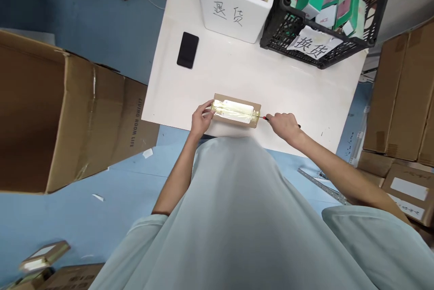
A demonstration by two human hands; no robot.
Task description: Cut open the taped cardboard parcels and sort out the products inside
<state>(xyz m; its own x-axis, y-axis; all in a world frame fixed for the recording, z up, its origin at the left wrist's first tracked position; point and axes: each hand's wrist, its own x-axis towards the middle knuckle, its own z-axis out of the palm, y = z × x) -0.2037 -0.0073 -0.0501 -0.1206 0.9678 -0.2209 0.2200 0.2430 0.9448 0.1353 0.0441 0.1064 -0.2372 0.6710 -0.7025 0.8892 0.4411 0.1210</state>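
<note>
A small cardboard box (220, 97), with a white label and shiny tape over its top, lies near the table's front edge. My left hand (202, 119) grips its left end, with the thumb and fingers at the edge. In my right hand (284, 125) is what looks like a screwdriver (265, 118), with a red and black handle and a thin shaft. The shaft points left and lies over the taped right end of the box. Whether its tip is under the tape I cannot tell.
Behind the box, a black phone (187, 50) lies on the white table (230, 66). A white bin (233, 16) of books and a black crate (322, 50) with green boxes stand at the back. A large open carton (108, 113) is at left; stacked cartons (396, 95) are at right.
</note>
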